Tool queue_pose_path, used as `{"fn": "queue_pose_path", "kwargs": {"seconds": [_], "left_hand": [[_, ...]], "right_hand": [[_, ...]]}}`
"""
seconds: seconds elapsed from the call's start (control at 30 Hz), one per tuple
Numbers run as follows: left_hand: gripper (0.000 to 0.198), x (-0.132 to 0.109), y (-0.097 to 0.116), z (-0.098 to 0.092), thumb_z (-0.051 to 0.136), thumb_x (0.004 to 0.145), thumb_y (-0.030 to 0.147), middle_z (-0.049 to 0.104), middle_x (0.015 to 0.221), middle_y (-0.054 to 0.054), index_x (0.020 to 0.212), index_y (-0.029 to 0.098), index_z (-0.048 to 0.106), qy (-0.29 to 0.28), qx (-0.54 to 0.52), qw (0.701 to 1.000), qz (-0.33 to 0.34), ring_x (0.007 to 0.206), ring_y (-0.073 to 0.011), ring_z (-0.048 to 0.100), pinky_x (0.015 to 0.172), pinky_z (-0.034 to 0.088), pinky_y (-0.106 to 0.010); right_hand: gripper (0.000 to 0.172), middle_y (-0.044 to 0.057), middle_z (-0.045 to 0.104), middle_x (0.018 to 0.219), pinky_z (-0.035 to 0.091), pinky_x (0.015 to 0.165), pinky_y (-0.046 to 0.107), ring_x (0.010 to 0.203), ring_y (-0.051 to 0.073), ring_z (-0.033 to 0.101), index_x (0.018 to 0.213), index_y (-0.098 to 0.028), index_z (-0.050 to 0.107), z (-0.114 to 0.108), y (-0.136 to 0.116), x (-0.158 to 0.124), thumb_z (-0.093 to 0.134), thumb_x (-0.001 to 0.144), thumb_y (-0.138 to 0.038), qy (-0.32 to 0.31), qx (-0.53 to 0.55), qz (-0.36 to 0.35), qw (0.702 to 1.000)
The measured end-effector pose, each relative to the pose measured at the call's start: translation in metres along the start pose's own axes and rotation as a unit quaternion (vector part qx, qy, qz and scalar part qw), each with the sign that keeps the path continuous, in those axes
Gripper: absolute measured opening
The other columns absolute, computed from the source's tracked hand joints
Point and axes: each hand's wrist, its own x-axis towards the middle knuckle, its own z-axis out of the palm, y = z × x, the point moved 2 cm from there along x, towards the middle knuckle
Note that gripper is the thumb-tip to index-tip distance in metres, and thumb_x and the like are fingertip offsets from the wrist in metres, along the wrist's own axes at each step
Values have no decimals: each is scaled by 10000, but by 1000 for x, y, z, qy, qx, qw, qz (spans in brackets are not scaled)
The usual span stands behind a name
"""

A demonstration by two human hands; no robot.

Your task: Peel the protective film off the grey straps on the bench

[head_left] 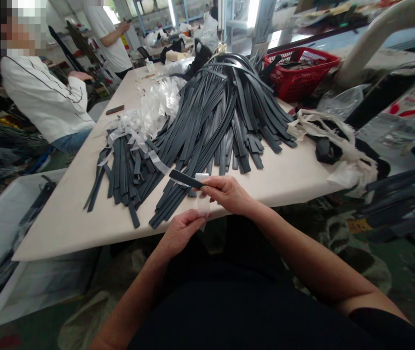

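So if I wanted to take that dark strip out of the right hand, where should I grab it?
I'd try the free end of the dark strip, coming from the left and pinching it top and bottom: it looks flat and thin, that end sticks out leftward, and the right hand covers the rest.

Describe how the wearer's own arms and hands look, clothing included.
The left hand and right hand are ungloved, with no watch or bracelet visible. The forearms are uncovered. A plain black sleeve ends near the right elbow; the left sleeve can't be made out.
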Motion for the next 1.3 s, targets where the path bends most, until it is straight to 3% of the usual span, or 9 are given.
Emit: {"fn": "queue_pose_path", "kwargs": {"seconds": [0.1, 0.23, 0.33, 0.47, 0.63, 0.77, 1.03, 1.3], "left_hand": [[273, 2, 5, 1, 608, 879, 402, 747, 964, -48, 990, 205, 761, 4, 27, 999, 16, 932, -198, 650, 915, 488, -345], [343, 4, 7, 9, 621, 864, 438, 752, 907, -61, 1046, 174, 739, -13, -71, 997, -35, 827, -184, 663, 852, 511, -332], [337, 8, 7, 11, 747, 764, 390, 747, 985, -53, 1030, 185, 729, 32, -123, 992, -14, 933, -194, 660, 897, 494, -317], [373, 14, 5, 8, 826, 672, 338, 729, 954, -20, 1000, 204, 710, 69, -163, 984, -7, 865, -167, 652, 824, 496, -285], [209, 12, 8, 4, 805, 687, 287, 661, 793, 25, 816, 190, 672, 93, -74, 993, -1, 770, -121, 597, 755, 445, -238], [203, 12, 10, 9, 791, 681, 296, 592, 645, 44, 697, 174, 630, 48, -28, 998, -21, 631, -103, 523, 655, 405, -240], [165, 16, 8, 14, 752, 683, 302, 608, 626, 32, 712, 157, 680, -29, -39, 995, -83, 606, -107, 510, 619, 381, -249], [187, 20, 1, 18, 734, 722, 341, 739, 747, -15, 791, 169, 758, -87, -12, 992, -95, 719, -162, 632, 758, 466, -293]], "right_hand": [[267, 9, 683, 713, 456, 546, 205, 582, 103, 586, 955, -133, 738, -2, -5, 0, 522, 913, -284, 9, -12, 2, 1000], [200, -22, 644, 615, 417, 548, 193, 532, 90, 553, 900, -138, 725, -3, -10, 1, 539, 927, -204, 47, -67, -17, 997], [168, -13, 645, 651, 421, 598, 199, 586, 101, 581, 842, -144, 718, 0, -12, 1, 567, 915, -136, 59, -127, -55, 989], [164, -4, 650, 710, 426, 636, 204, 630, 108, 595, 842, -149, 716, 2, -13, -1, 579, 926, -113, 58, -166, -81, 981], [154, -8, 627, 695, 416, 609, 192, 596, 97, 590, 867, -126, 715, 1, -14, -2, 580, 938, -105, 54, -177, -88, 979], [162, -3, 626, 711, 415, 614, 194, 618, 103, 578, 893, -137, 717, 1, -13, -2, 568, 957, -134, 54, -189, -89, 977], [151, 10, 648, 793, 418, 624, 201, 657, 109, 569, 941, -156, 722, 4, -6, -5, 572, 956, -148, 58, -217, -95, 970], [167, 40, 703, 898, 437, 660, 225, 737, 141, 625, 953, -157, 724, 7, -4, -6, 560, 967, -187, 38, -282, -110, 952]]}}
